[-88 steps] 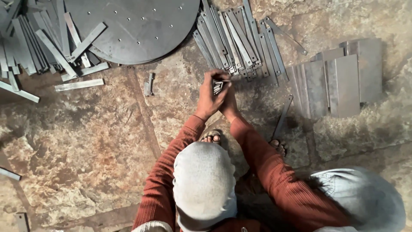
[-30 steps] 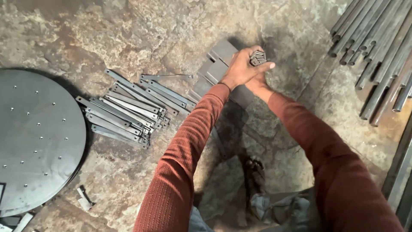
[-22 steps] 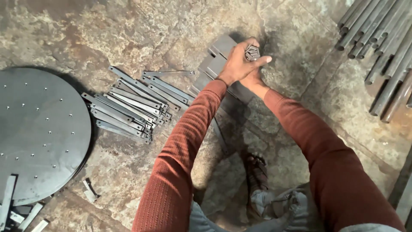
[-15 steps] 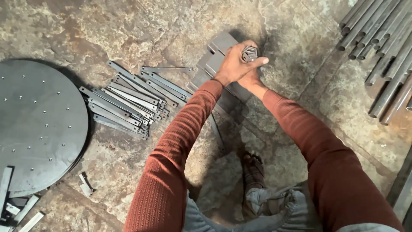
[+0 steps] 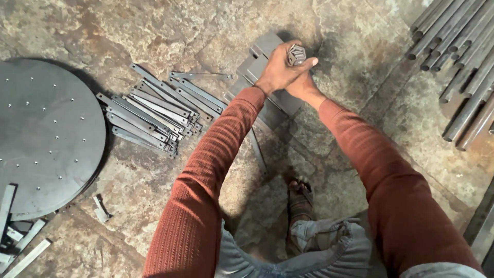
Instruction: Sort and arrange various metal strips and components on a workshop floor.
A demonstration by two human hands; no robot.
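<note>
Both my hands meet at the top middle, over a stack of flat grey metal plates [image 5: 260, 64] lying on the stone floor. My left hand [image 5: 278, 69] wraps around a small bundle of short metal pieces [image 5: 296, 53], whose ends stick up between the fingers. My right hand [image 5: 304, 81] sits under and behind the left and is mostly hidden; it seems to grip the same bundle from below. Both arms wear rust-red knit sleeves.
A pile of long flat metal strips [image 5: 154, 118] lies left of my hands. A large round drilled steel disc [image 5: 41, 139] covers the left edge, with loose strips [image 5: 20, 247] below it. Metal rods [image 5: 458, 62] lie at the upper right. My sandalled foot [image 5: 300, 198] stands below.
The view has swung from an earlier spot, so the disc and strip pile now lie to my left. Over the last second my hands stay clasped on the bundle, drifting slightly left.
</note>
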